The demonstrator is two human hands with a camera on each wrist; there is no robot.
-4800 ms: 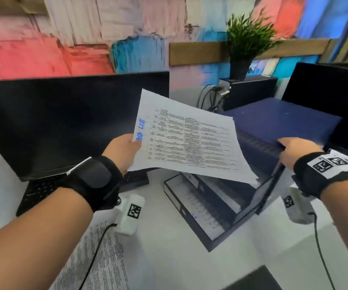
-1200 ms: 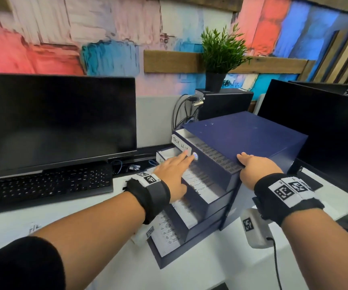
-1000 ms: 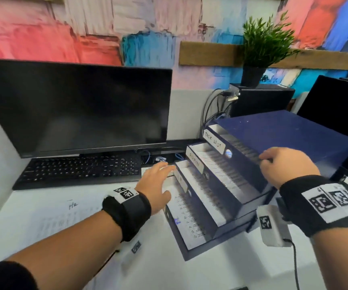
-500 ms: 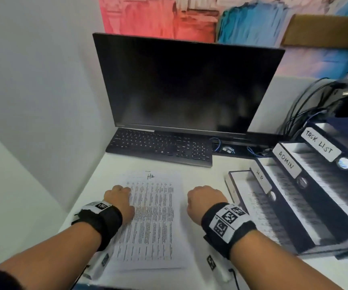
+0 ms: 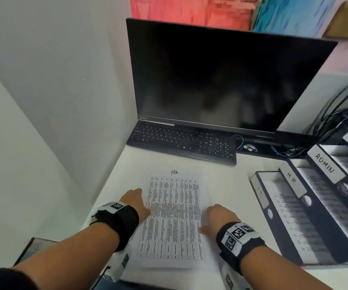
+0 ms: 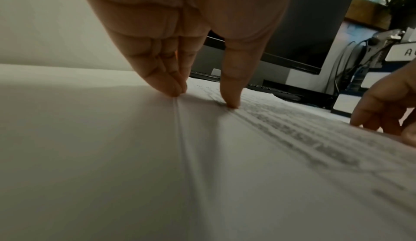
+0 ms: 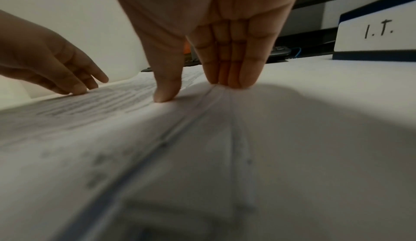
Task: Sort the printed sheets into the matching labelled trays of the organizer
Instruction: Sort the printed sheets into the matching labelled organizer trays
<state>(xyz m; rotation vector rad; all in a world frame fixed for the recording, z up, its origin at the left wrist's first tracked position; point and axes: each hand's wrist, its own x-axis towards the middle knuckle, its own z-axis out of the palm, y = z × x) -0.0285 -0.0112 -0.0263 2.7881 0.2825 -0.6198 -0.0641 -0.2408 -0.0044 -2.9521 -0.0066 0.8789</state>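
A: Which step is in hand now?

B: I judge it is the picking up of the next sheet. The stack of printed sheets [image 5: 172, 218] lies flat on the white desk [image 5: 227, 181], at 6 o'clock from the keyboard [image 5: 182, 141] and at 9 o'clock from the organizer [image 5: 315, 206]. The top sheet has "HR" written by hand at its far edge.

A: How do the hands stand?

B: The left hand [image 5: 135, 200] is at the 9 o'clock edge of the stack. In the left wrist view its fingers [image 6: 166, 83] are straight and touch the paper edge, and the thumb [image 6: 231, 91] presses on the printed face. The right hand [image 5: 219, 216] does the same at the 3 o'clock edge: fingertips [image 7: 227, 77] at the edge, thumb [image 7: 167, 88] on top. Neither hand has closed on a sheet yet; both are unclenched and only touch the paper.

A: What does the next move call for?

B: To my judgement, it needs to separate only the top sheet, because several edges lie close together under the fingers. A finger must slide under one edge while the thumb holds from above. Then the sheet should go toward 3 o'clock, into the tray with the label "H.R." [image 5: 292, 181], which stands between the "I.T." tray [image 5: 260, 190] and the "ADMIN" tray [image 5: 324, 164].

A: Is there a risk?

B: Perhaps two sheets lift together.
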